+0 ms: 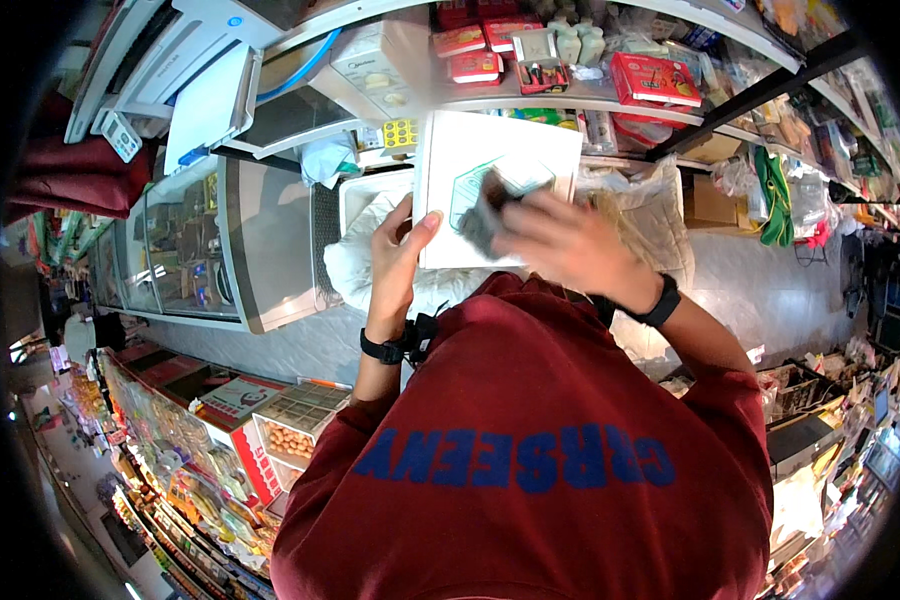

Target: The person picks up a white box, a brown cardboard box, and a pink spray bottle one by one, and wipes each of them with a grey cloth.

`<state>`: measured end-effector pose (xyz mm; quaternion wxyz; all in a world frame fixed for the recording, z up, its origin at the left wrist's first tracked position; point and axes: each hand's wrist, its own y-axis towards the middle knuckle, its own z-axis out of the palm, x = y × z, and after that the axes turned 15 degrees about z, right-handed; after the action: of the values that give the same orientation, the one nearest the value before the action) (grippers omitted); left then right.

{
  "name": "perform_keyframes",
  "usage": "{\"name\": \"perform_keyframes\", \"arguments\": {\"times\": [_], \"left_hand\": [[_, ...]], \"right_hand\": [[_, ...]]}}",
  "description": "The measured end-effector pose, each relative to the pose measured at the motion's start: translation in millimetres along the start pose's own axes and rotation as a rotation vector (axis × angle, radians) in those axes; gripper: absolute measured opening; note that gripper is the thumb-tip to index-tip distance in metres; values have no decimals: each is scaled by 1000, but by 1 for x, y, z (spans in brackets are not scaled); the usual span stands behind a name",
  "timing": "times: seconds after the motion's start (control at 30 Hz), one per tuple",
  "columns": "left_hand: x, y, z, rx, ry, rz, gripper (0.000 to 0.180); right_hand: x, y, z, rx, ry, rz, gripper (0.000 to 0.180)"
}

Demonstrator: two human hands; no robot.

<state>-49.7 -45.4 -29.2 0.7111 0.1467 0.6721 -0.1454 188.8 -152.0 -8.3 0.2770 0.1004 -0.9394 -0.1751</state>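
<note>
A smooth grey floor [320, 345] runs through a crowded shop, catching pale reflections at the right. White-edged shelving [570, 104] spans the far side, braced by a dark diagonal bar [755, 90]. A glass-fronted display cabinet [185, 240] stands left; packed merchandise racks [155, 520] line the lower left.

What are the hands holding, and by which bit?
Left hand: a white box, by its left edge. Right hand: on a grey thing, too blurred to tell.
</note>
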Motion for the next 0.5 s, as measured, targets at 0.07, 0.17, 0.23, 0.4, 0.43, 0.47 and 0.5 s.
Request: {"name": "perform_keyframes", "arguments": {"times": [0.07,0.17,0.23,0.4,0.43,0.47,0.5], "left_hand": [[-1,2,-5,28,5,53,55],[-4,4,-5,28,-43,84,59],[0,6,-5,-4,-99,60,60],[9,9,-6,-5,-53,11,60],[11,7,-7,11,-21,8,60],[14,7,-9,11,-49,-3,59],[15,7,-11,10,-79,-15,59]], "right_hand": [[-18,9,-6,-149,12,228,31],[-29,13,-8,-357,-16,491,33],[-10,-3,-2,-329,-52,505,33],[8,-42,-2,145,16,74,32],[1,-39,-5,78,48,161,32],[-9,-35,-6,11,80,248,31],[-17,-29,-10,-54,110,336,31]]}}
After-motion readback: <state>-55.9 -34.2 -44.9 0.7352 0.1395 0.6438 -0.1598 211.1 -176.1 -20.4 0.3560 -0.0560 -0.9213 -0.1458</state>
